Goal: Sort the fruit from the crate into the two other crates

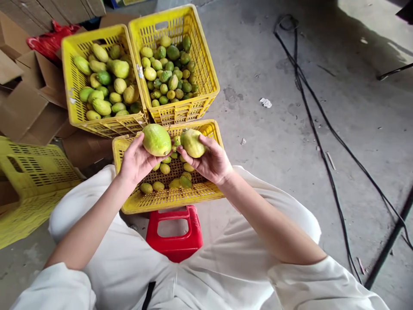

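In my left hand (137, 159) rests a large green-yellow lemon (157, 140), the fingers curled under and around it. My right hand (211, 161) grips a paler yellow-green lemon (192, 143) between thumb and fingers. The two fruits are held side by side, a small gap apart, above a shallow yellow crate (171, 200). Several smaller lemons (164, 168) lie scattered on that crate's mesh bottom; part of it is hidden behind my hands.
Two yellow crates stand beyond: the left crate (66, 86) holds larger lemons, the right crate (206, 60) smaller ones. A red stool (174, 252) is between my legs. Cardboard (26, 112) and another yellow crate (35, 172) are at left. Black cables (318, 107) cross the floor at right.
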Demonstrator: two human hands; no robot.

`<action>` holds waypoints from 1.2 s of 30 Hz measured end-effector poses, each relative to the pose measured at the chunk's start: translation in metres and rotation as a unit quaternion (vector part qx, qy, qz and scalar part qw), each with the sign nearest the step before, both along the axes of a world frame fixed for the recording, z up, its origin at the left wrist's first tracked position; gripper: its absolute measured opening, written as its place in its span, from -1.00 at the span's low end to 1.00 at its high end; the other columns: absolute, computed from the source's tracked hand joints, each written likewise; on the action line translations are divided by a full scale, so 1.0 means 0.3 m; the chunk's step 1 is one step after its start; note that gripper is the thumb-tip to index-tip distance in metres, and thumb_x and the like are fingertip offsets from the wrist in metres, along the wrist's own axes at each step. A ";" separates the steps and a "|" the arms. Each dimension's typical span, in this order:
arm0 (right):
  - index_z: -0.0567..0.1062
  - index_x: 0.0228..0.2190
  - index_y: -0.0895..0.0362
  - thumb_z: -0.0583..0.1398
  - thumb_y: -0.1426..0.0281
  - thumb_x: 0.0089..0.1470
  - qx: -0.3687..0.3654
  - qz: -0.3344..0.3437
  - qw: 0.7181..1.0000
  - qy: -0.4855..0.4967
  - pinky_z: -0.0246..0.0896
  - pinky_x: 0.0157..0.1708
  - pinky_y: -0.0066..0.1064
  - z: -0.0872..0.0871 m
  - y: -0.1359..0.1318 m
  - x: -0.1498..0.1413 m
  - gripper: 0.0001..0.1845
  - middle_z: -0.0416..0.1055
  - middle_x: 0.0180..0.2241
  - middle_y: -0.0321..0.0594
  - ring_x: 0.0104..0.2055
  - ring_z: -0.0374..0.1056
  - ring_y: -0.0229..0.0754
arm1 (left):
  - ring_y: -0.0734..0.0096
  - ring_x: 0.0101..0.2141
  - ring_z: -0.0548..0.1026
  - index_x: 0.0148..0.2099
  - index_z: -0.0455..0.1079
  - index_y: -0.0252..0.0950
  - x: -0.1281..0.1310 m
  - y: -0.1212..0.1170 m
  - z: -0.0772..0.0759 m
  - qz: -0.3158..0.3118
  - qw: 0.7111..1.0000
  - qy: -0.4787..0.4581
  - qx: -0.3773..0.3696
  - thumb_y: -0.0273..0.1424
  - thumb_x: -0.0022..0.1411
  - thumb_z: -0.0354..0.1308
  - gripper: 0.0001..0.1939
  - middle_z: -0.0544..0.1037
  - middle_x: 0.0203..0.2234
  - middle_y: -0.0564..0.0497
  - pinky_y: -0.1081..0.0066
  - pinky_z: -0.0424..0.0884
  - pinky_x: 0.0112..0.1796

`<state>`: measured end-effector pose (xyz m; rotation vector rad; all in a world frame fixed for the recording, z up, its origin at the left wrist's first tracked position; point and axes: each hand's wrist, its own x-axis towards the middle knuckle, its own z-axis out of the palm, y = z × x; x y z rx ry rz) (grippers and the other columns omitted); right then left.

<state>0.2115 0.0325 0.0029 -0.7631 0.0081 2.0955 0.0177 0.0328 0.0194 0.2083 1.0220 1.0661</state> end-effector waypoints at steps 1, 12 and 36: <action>0.49 -0.16 0.12 0.15 0.44 0.27 -0.004 0.002 1.000 -0.003 0.60 -0.04 -0.37 -0.001 0.000 -0.002 -0.86 0.66 -0.27 -0.24 -0.20 0.62 -0.19 | -0.10 0.15 0.54 -0.02 0.45 -0.29 -0.001 0.001 -0.002 0.003 1.000 0.007 -0.001 -0.18 0.30 0.21 -0.68 0.64 -0.05 -0.21 -0.03 0.55 0.08; 0.46 -0.12 0.09 0.15 0.28 0.27 -0.012 0.004 1.000 -0.007 0.59 0.01 -0.11 -0.048 0.012 -0.009 -0.80 0.64 -0.20 -0.16 -0.08 0.59 -0.04 | -0.18 0.16 0.53 0.01 0.44 -0.30 -0.021 -0.002 0.008 -0.008 0.999 -0.027 -0.029 -0.22 0.28 0.06 -0.65 0.62 0.01 -0.29 -0.11 0.58 0.01; 0.47 -0.20 0.03 0.32 0.43 0.07 0.023 0.025 0.998 -0.051 0.49 0.15 -0.10 -0.037 0.002 -0.015 -0.77 0.63 -0.22 -0.30 -0.03 0.57 -0.10 | -0.02 0.10 0.58 0.04 0.39 -0.24 -0.011 0.003 -0.024 0.023 1.000 -0.008 -0.018 -0.21 0.28 0.20 -0.66 0.62 -0.03 -0.17 0.07 0.60 0.03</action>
